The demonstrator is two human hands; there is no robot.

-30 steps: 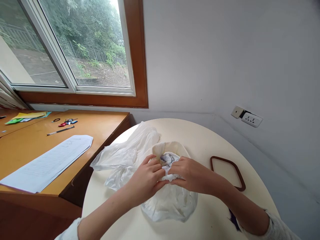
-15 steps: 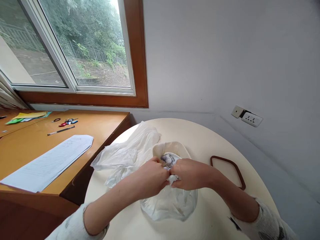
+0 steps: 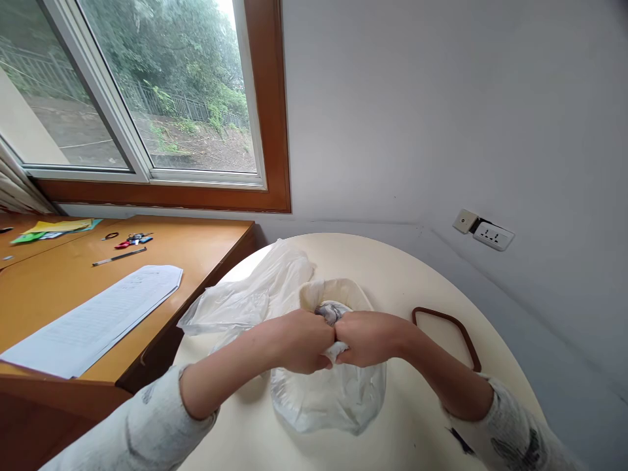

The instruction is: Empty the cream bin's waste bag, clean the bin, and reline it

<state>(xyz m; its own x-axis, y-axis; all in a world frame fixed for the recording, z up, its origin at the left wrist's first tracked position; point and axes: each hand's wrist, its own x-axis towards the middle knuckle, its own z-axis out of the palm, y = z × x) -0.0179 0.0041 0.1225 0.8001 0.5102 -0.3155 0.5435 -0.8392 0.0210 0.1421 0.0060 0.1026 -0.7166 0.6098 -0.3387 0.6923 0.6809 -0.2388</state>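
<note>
A cream, round, open-topped container (image 3: 349, 292) stands on the round table, lined with a thin white plastic bag (image 3: 333, 399) that spreads over its near side. Crumpled grey-and-white material (image 3: 331, 311) shows inside the opening. My left hand (image 3: 307, 341) and my right hand (image 3: 367, 337) meet knuckle to knuckle over the near rim. Both are closed on the bag, and a white bunched bit of it pokes out below them. My fingertips are mostly hidden. Another white translucent plastic bag (image 3: 245, 294) lies loose to the left of the container.
A brown rounded frame (image 3: 458, 322) lies at the right on the cream table (image 3: 392, 261). On the wooden desk (image 3: 206, 242) at left are paper sheets (image 3: 103, 314), a pen (image 3: 119, 256), keys (image 3: 133, 240) and coloured papers (image 3: 59, 227). A wall socket (image 3: 493, 235) is at right.
My left hand has turned slightly and its forearm sits a bit higher, with more sleeve showing. Both fists are pressed closer together, covering more of the container's contents.
</note>
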